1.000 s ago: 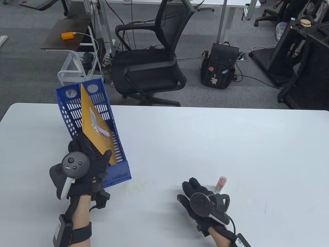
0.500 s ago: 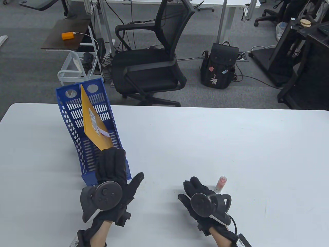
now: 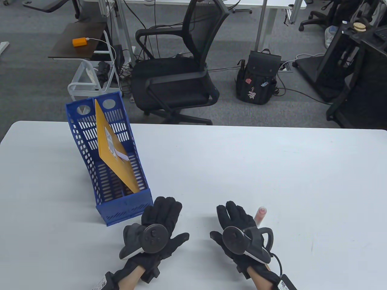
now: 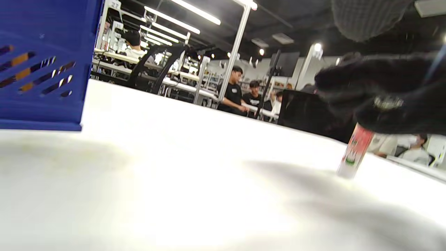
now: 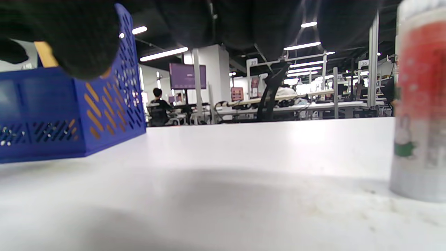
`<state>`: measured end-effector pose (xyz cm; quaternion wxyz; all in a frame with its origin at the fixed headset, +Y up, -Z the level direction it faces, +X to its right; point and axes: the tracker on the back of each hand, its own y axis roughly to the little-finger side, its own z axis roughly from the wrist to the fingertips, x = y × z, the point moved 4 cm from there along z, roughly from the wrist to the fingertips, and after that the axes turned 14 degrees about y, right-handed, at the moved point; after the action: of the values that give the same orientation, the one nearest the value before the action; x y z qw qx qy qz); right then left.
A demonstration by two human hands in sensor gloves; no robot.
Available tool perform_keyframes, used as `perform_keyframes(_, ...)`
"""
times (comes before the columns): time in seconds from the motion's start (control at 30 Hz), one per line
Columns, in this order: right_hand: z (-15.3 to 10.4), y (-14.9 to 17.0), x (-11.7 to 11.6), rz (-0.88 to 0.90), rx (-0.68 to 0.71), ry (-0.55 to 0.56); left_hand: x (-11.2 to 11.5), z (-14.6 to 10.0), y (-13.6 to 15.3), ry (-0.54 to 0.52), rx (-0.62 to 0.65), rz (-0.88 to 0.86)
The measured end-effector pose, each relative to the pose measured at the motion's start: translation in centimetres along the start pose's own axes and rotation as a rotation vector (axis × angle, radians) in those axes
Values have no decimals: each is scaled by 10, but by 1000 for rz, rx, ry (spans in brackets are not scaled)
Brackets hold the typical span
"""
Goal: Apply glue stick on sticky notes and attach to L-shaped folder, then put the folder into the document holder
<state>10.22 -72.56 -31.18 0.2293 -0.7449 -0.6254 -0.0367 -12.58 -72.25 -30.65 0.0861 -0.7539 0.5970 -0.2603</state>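
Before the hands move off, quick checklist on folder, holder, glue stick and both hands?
1. Yellow folder inside blue document holder: ok, leaning diagonally, upper corner sticking out.
2. Note on folder: a white label shows on its face; bond cannot tell.
3. Holder standing on table: ok.
4. Left hand free of holder: ok, fingers straight, beside its front corner.
5. Right hand empty: ok, fingers straight.
6. Glue stick upright beside right hand: ok; cap cannot tell.
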Motion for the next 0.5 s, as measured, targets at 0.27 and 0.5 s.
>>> perform_keyframes(0.27, -3, -6, -13, -123, 16, -110, 31, 14, 15, 154, -52, 57)
perform_keyframes(0.5, -4, -8, -21, -155, 17, -161, 36, 22, 26, 186, -86, 69)
